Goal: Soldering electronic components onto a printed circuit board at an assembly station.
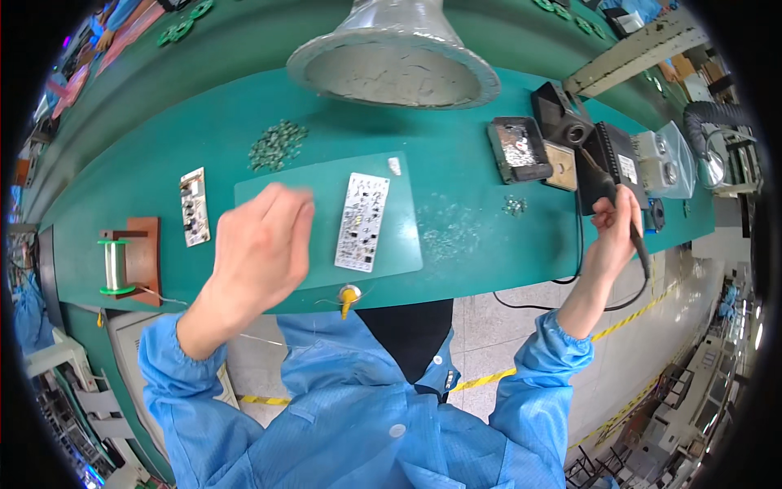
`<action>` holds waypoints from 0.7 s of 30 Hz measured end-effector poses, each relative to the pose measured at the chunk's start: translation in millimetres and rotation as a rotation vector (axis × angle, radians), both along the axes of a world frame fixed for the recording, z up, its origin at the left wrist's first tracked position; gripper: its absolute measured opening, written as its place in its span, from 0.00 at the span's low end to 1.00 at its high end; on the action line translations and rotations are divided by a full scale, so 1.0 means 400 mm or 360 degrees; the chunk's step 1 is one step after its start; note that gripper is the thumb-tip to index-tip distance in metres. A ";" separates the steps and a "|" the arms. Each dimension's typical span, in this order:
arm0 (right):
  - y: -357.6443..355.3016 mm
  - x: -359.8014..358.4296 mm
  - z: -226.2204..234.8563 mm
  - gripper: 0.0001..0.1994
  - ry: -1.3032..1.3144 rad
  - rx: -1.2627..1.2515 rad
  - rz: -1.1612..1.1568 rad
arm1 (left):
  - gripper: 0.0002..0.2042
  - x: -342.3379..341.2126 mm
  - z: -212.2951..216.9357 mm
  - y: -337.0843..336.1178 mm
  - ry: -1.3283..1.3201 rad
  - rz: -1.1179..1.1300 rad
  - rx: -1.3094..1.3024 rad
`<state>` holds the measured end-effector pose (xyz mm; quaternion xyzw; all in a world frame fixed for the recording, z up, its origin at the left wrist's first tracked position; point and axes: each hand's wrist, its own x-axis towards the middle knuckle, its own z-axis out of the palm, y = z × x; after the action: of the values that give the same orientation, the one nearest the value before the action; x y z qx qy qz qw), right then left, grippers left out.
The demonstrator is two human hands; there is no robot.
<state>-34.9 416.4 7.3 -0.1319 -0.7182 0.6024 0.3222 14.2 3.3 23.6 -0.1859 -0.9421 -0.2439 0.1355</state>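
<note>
Two bare hands over a flat green work table (460,134); left hand (265,236) raised above the left part of a pale green rectangular mat (401,228), fingers curled in close to the thumb; fingertips face away, so cannot tell whether it has hold of anything; thin silvery wire (169,299) runs from a green-rimmed spool of wire (117,266) on a reddish-brown stand (147,261) to behind the left wrist, hidden from there.

Right hand (617,232) at far right, fingers closed around the black handle of a slim pen-shaped soldering iron (602,176); iron slants up and left, tip end near the black block-shaped iron holder (562,114) and the tan square sponge in its tray (560,167); contact there too small to tell; black cord (647,273) loops down from the iron, past the table edge.

White rectangular circuit board (362,224) with black parts lies on the mat, right of the left hand, well apart from the iron; second, narrower whitish circuit board (195,207) lies on the table left of the mat; heap of small green pieces (278,145) beyond the mat; smaller cluster of green bits (514,205) near the black rectangular tray with silvery residue (520,150); wide silver funnel-shaped hood (395,69) hangs over the far side.
</note>
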 end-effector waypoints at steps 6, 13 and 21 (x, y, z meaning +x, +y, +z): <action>-0.028 0.002 0.021 0.16 -0.0073 0.0095 0.0046 | 0.10 -0.074 0.018 0.073 -0.0269 0.0052 -0.0311; -0.057 -0.041 0.005 0.19 -0.0188 -0.0027 0.0172 | 0.20 -0.119 0.016 0.135 -0.0600 -0.0029 -0.0588; -0.051 -0.094 -0.032 0.23 -0.0300 -0.0319 0.0346 | 0.15 -0.120 0.011 0.142 -0.0582 -0.0012 -0.0556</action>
<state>-72.6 396.0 -5.3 -0.1409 -0.6916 0.6873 0.1716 -34.0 60.3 27.8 -0.1627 -0.9781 -0.1075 -0.0722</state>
